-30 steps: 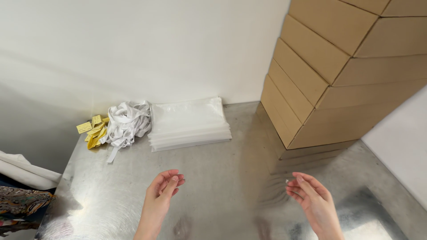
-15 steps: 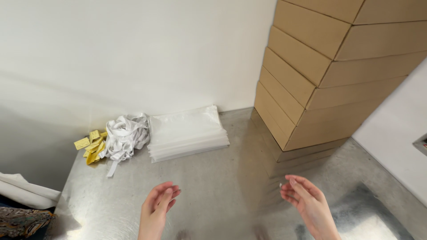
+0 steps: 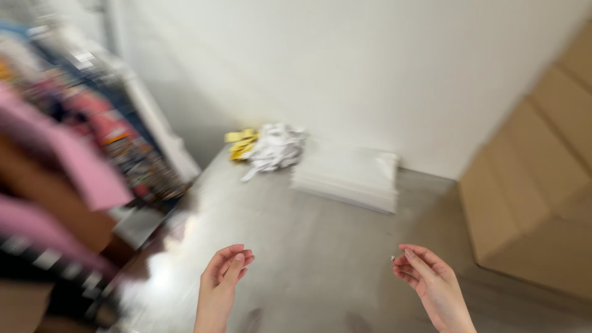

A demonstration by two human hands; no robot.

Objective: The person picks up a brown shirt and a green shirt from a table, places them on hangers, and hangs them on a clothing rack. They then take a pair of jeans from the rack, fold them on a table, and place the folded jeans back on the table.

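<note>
Above the bench's (image 3: 320, 246) near edge both the left hand (image 3: 223, 271) and right hand (image 3: 425, 277) hover half-curled and empty, and with the view so blurred a blind reach could scatter the white bag stack (image 3: 348, 176) at the back edge.

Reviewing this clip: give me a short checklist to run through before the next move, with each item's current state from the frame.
1. Left hand free: ok, loosely curled, nothing seen in it, above the grey metal tabletop.
2. Right hand free: cannot tell, a tiny speck shows at the fingertips.
3. Flat stack of white plastic bags in view: ok, lies at the back of the tabletop, apart from both hands.
4. Crumpled white wrappers and yellow scraps: ok, piled left of the stack.
5. Stacked brown cardboard boxes: ok, on the right, clear of the right hand.
6. Picture sharpness: not ok, the view is blurred, and the coloured items at left are unreadable.
</note>
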